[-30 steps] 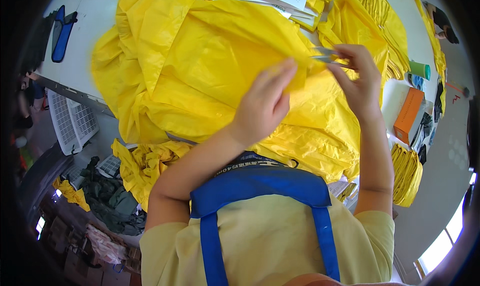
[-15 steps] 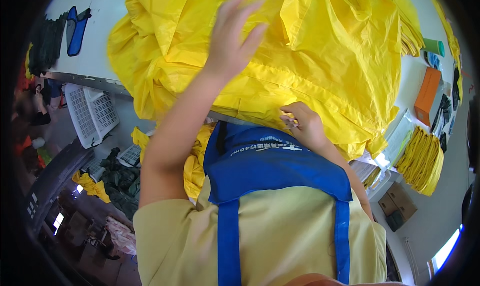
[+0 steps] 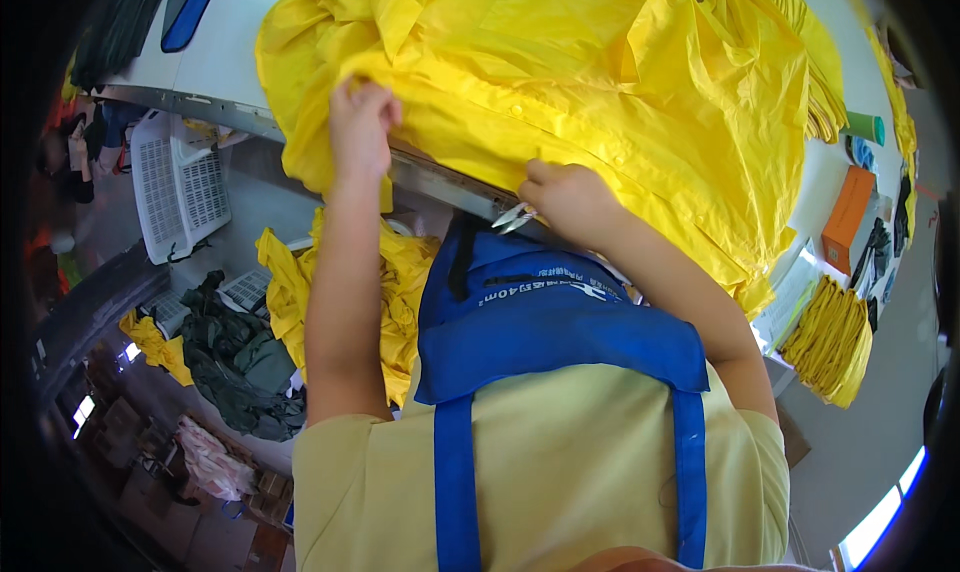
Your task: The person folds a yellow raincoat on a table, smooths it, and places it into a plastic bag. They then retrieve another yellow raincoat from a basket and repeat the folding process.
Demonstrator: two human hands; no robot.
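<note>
A big yellow raincoat (image 3: 570, 62), shiny and creased, spreads over the table with its near edge along the table's front. Small round snaps show on a band near that edge. My left hand (image 3: 362, 127) is closed on the raincoat's edge at the left; its fingertips are slightly blurred. Silver thread snips (image 3: 514, 218) stick out of my closed right hand (image 3: 572, 200), blades toward the left. That hand rests against the raincoat's near edge, just above my blue apron (image 3: 550, 342).
Yellow fabric (image 3: 385, 282) hangs below the table's metal edge (image 3: 450, 184). Left of it are a white plastic basket (image 3: 165, 187) and dark green fabric (image 3: 240, 347). An orange box (image 3: 848, 220) and folded yellow bundles (image 3: 828, 342) lie at the right.
My left hand has come down leftward from above the raincoat and taken hold of its edge. My right hand has shifted left with the snips. The raincoat's near edge has moved up, baring the table edge.
</note>
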